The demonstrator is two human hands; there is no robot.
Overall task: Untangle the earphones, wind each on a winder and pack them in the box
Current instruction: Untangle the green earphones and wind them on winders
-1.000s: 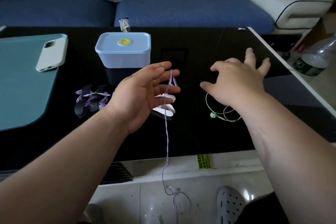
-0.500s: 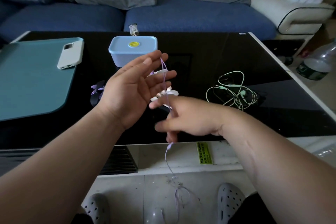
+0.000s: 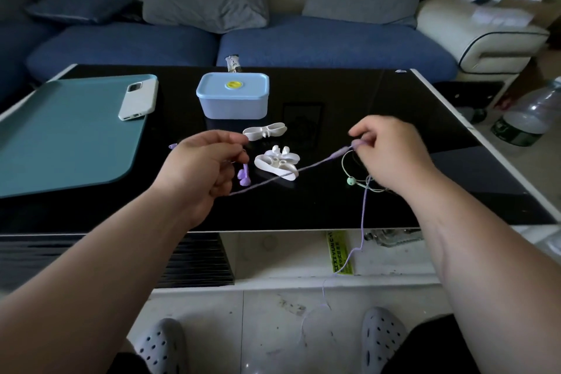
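Note:
A purple earphone cord (image 3: 306,168) is stretched in the air between my hands above the black table (image 3: 349,94). My left hand (image 3: 203,167) grips one end, with the purple earbuds (image 3: 243,177) dangling below its fingers. My right hand (image 3: 391,149) pinches the cord near its inline piece; the rest of the cord hangs down past the table edge toward the floor. White winders (image 3: 276,164) lie under the cord, another white winder (image 3: 265,131) behind them. A green earphone (image 3: 352,181) lies partly hidden under my right hand. The light blue lidded box (image 3: 233,96) stands behind.
A teal mat (image 3: 60,136) with a white phone (image 3: 139,97) on it covers the table's left part. A blue sofa (image 3: 303,45) runs behind the table. A plastic bottle (image 3: 528,118) lies on the floor at the right. My feet in grey clogs (image 3: 382,334) are below.
My right hand moved from the cord's lower part up and to the right, pulling the purple cord taut sideways. My left hand curled closed on the cord. The view tilted upward.

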